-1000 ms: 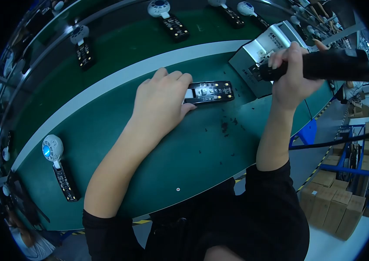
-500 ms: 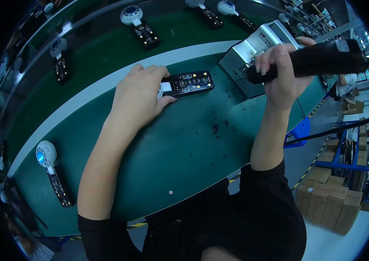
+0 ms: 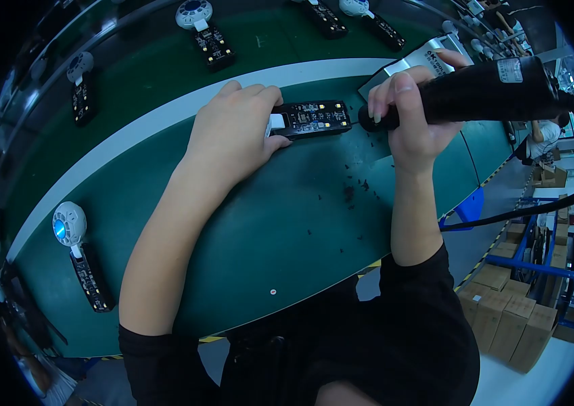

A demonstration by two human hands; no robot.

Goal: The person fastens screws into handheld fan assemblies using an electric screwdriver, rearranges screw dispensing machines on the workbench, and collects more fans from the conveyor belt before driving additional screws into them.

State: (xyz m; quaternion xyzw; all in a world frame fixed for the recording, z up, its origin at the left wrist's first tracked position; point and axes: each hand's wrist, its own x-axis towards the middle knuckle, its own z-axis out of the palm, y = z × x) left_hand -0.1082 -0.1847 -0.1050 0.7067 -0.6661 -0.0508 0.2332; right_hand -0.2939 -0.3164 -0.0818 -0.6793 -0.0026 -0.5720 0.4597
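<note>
My left hand (image 3: 233, 128) is closed over the white head of a device, pinning it on the green bench. Its black body, a circuit board (image 3: 315, 118) with several small gold squares, sticks out to the right of my fingers. My right hand (image 3: 415, 118) grips a black corded electric screwdriver (image 3: 490, 91), held nearly level. The screwdriver's nose points left, and its thin bit reaches the right end of the board; whether a screw is on the bit cannot be seen. Behind my right hand stands a silver box (image 3: 405, 62) with printed lettering, partly hidden.
Small dark screws (image 3: 349, 193) lie scattered on the bench. Another device (image 3: 90, 277) with a lit blue spot lies at left. More devices (image 3: 214, 47) sit on the dark green belt beyond a white curved rim (image 3: 165, 111). The cord (image 3: 523, 210) loops at right; cartons (image 3: 503, 311) stand beyond.
The screwdriver in my right hand has moved left from in front of the silver box to the board's right end. My left hand keeps its hold; the whole view has shifted slightly.
</note>
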